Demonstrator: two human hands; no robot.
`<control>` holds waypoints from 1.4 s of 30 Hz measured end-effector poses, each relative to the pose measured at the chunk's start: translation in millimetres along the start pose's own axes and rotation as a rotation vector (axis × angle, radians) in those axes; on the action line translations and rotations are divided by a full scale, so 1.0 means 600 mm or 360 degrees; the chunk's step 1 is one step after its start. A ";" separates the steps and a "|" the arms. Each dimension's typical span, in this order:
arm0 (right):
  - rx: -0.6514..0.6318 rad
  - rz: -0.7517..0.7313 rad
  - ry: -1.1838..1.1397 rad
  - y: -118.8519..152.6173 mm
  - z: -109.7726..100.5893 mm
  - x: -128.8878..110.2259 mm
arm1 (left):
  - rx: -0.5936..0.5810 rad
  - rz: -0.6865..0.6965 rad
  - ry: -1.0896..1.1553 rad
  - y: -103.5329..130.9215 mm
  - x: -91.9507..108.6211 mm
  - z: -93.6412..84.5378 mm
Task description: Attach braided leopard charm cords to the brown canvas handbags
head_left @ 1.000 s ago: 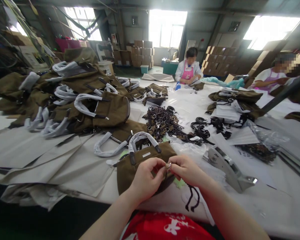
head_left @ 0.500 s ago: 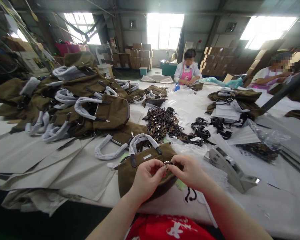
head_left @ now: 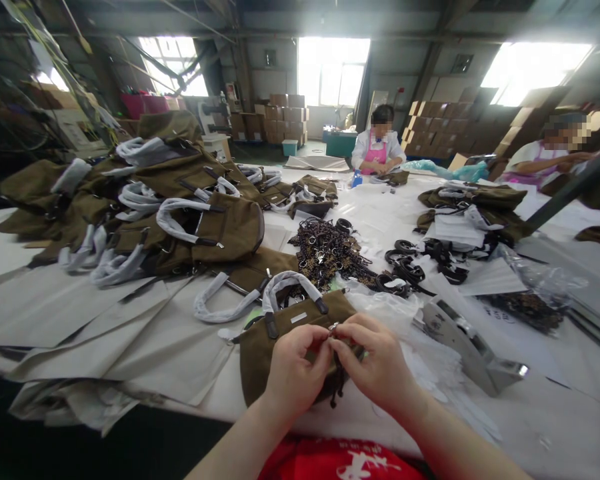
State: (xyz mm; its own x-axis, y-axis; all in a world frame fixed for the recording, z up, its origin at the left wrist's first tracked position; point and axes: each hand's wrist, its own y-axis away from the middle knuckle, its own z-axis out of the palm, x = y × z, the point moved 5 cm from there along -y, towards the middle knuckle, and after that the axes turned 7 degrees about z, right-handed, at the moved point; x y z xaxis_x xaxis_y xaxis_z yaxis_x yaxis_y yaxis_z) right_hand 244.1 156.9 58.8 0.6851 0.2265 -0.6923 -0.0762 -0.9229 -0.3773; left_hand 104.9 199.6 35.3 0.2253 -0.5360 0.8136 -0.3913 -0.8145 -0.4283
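Observation:
An olive-brown handbag (head_left: pixel 260 353) with a plastic-wrapped handle (head_left: pixel 293 280) lies on the table in front of me. Over its front, my left hand (head_left: pixel 300 363) and my right hand (head_left: pixel 373 353) meet with fingertips pinched together. Between them is a small shiny metal clasp (head_left: pixel 333 327), partly covered by the fingers. A dark beaded cord (head_left: pixel 336 393) hangs below my right hand, against the bag. Just behind the bag sits a heap of dark cord charms with metal rings (head_left: pixel 325 250).
Many olive handbags (head_left: pixel 225 227) are piled to the left. Coiled black straps (head_left: pixel 405 263) lie right of the charms, near a grey tape dispenser (head_left: pixel 470 343). Two people work across the table; one wears a pink apron (head_left: pixel 377 159). A dark pole (head_left: pixel 575 180) slants in from the right.
Both hands stay together at the clasp, and my right fingers have turned downward. The dark cord now hangs in front of the bag. The whole view has shifted slightly.

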 end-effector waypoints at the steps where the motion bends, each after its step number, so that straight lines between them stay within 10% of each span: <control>1: 0.0002 0.0005 -0.0025 0.000 0.000 0.001 | 0.0004 0.0001 0.0008 0.000 0.002 0.000; 13: 0.0121 0.0068 -0.0306 -0.009 -0.039 0.014 | 0.0022 -0.0919 0.1532 -0.023 -0.068 -0.020; 42: -0.0586 0.0219 -0.0124 -0.023 0.022 0.020 | -0.0713 -0.0890 0.1020 -0.025 -0.052 0.006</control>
State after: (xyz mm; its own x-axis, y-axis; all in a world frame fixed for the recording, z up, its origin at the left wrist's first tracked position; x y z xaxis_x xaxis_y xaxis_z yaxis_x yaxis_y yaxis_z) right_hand 243.6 176.4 47.7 0.6288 0.1028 -0.7708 0.1111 -0.9929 -0.0418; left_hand 107.1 227.5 15.0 0.0043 0.2356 0.9718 -0.7097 -0.6839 0.1690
